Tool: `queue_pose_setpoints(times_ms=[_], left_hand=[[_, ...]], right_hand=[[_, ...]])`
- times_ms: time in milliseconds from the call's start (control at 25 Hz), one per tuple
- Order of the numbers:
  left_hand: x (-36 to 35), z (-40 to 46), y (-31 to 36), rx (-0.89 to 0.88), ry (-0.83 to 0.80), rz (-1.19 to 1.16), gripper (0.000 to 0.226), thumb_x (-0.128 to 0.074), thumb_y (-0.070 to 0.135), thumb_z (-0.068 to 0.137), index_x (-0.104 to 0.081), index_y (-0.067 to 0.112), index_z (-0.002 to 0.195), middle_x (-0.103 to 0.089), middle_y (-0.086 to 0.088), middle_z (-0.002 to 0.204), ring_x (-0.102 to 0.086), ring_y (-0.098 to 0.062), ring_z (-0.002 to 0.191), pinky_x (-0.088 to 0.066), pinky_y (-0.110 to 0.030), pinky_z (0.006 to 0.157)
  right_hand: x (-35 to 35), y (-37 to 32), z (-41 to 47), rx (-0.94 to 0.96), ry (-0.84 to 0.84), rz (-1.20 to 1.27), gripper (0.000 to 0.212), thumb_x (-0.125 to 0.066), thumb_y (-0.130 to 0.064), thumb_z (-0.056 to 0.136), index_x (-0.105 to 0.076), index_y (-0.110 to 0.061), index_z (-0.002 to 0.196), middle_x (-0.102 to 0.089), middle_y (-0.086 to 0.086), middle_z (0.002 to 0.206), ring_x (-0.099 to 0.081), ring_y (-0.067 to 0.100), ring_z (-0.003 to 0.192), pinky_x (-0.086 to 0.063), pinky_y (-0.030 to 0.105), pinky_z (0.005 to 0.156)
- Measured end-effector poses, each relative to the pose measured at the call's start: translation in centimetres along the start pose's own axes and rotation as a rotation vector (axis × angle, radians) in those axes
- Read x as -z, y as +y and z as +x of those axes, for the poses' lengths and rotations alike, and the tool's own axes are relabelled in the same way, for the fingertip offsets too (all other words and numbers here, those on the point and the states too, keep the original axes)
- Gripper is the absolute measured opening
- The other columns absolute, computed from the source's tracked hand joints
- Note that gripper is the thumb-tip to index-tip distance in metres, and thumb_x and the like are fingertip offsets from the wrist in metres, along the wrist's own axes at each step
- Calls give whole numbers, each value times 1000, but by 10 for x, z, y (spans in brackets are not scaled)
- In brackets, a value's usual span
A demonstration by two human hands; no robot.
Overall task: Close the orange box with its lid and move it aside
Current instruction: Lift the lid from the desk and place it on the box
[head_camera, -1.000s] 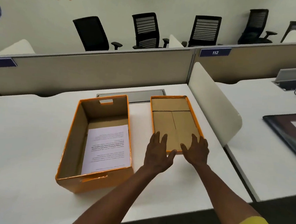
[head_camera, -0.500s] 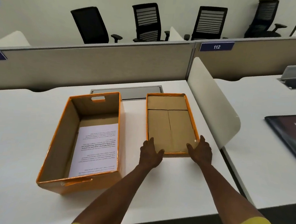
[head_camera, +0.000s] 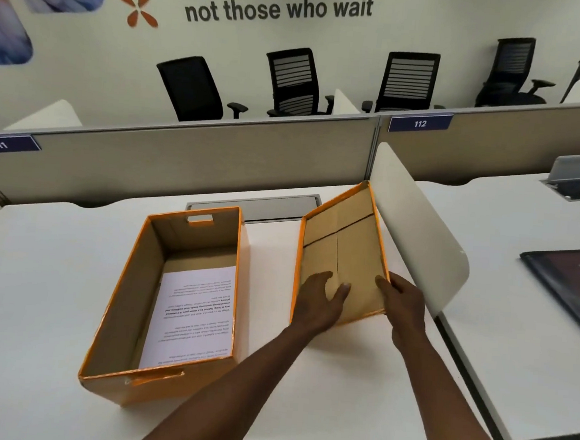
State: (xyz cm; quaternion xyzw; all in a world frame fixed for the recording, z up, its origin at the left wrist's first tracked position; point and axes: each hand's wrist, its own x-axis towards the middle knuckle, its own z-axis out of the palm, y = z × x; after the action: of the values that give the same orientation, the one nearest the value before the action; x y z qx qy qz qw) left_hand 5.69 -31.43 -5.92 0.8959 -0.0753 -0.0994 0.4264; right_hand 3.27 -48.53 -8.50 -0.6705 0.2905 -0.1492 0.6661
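Left hand (head_camera: 320, 299) grips the near left corner of the lid (head_camera: 343, 254), fingers spread over its brown inner face, thumb pointing right. Right hand (head_camera: 402, 308) grips the near right corner, thumb inside on the cardboard, remaining fingers wrapped behind the orange rim. Both hands closed on the lid, neither slack.

Lid is tilted, its right and far edge raised, its near left edge low toward the desk (head_camera: 36, 288); whether that edge touches the surface cannot be told. Open side faces up and toward the camera. Nothing in it.

Orange box (head_camera: 169, 307) stands upright on the desk to the left of the lid, apart from it, open on top. A printed sheet of paper (head_camera: 194, 312) lies flat on its floor. Handle cutouts show in the far and near end walls.

A white divider panel (head_camera: 418, 229) stands just right of the lid, close to its raised edge. A grey cable flap (head_camera: 265, 206) sits in the desk beyond both. Far behind, a partition (head_camera: 200, 158) with black chairs (head_camera: 291, 82) past it. A dark folder (head_camera: 572, 281) lies on the neighbouring desk, right.
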Motion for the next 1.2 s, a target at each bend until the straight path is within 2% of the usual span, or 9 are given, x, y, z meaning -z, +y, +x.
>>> queue_pose_setpoints(times_ms=[160,280,360,440,520,600,800,960,1200], left_hand=[[22,29,80,61,-74,-286,69,-54,61,95,-53,14,146,-58,-6,148,-57,-27,134,-50,-36,102],[40,49,104,97,14,-201,38,-71,47,89,-62,11,92,-65,-6,92,-66,-23,84,-59,-38,76],[52,51,105,93,85,-171,27,-76,24,86,-53,14,76,-59,-6,78,-63,-24,71,-63,-42,71],[66,45,104,80,124,-197,8,-72,12,87,-64,10,87,-64,-8,86,-70,-30,81,-64,-43,74],[84,34,101,72,122,-305,19,-68,12,91,-70,6,109,-68,-9,98,-69,-31,90,-61,-39,76],[106,17,96,21,86,-438,28,-64,16,96,-66,10,123,-70,-10,112,-70,-32,100,-60,-45,87],[151,-24,71,-63,0,-684,17,-60,25,101,-62,30,118,-71,2,115,-73,-24,102,-63,-41,83],[173,-45,40,-36,91,-757,39,-60,24,101,-51,31,137,-67,3,122,-70,-25,108,-63,-48,88],[241,-78,-42,15,249,-617,36,-60,53,96,-56,58,131,-67,17,129,-76,-7,102,-63,-21,67]], right_hand=[[-27,-35,-47,169,40,-105,34,-71,-38,90,-74,-19,118,-74,-4,106,-66,12,90,-49,23,71],[-40,-47,-78,270,78,-216,40,-71,-38,89,-71,-15,123,-70,-2,110,-61,12,89,-49,25,78],[-44,-49,-89,318,28,-229,42,-74,-41,86,-70,-19,122,-68,-7,109,-62,7,87,-49,21,77],[-40,-53,-89,304,-134,-144,47,-73,-53,82,-70,-28,121,-68,-15,113,-66,5,95,-49,16,74],[-29,-55,-78,242,-250,-24,57,-65,-68,77,-68,-36,124,-68,-15,122,-64,7,110,-51,21,81],[-18,-54,-58,159,-162,-19,66,-61,-72,79,-61,-34,133,-63,-7,134,-59,15,122,-48,30,89],[-7,-36,-15,-193,-218,-49,73,-51,-62,93,-38,-22,151,-41,9,157,-47,35,136,-43,55,107],[-25,-42,-28,-50,-336,46,44,-58,-56,91,-57,-36,130,-62,3,137,-66,19,100,-57,35,69],[-81,-44,-83,119,-499,15,43,-60,-51,92,-56,-42,134,-71,-18,115,-75,9,88,-58,20,56]])
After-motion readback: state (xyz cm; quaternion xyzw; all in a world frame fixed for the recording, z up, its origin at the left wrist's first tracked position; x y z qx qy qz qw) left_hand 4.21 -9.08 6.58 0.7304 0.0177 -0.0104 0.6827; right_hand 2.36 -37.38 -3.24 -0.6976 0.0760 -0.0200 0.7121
